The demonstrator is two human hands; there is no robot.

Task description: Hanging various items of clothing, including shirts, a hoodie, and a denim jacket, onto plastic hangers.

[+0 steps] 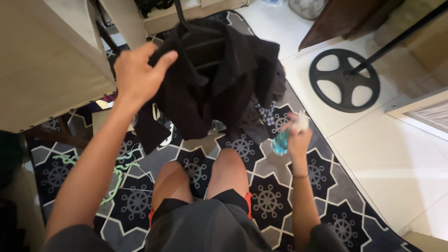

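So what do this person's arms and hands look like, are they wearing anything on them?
Both arms are bare from the short grey sleeves down. The left hand has no glove, ring or watch in view. The right hand is also ungloved, with a thin dark band round its wrist.

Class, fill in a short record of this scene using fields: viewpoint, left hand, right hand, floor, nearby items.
viewpoint: head camera looking down over the person's bare knees
left hand: raised, gripping the edge of a black garment that hangs on a dark hanger
right hand: holding a blue spray bottle with a white top, beside the garment
floor: patterned rug in grey and black, pale tiles to the right
nearby items: round black stand base, beige furniture at left
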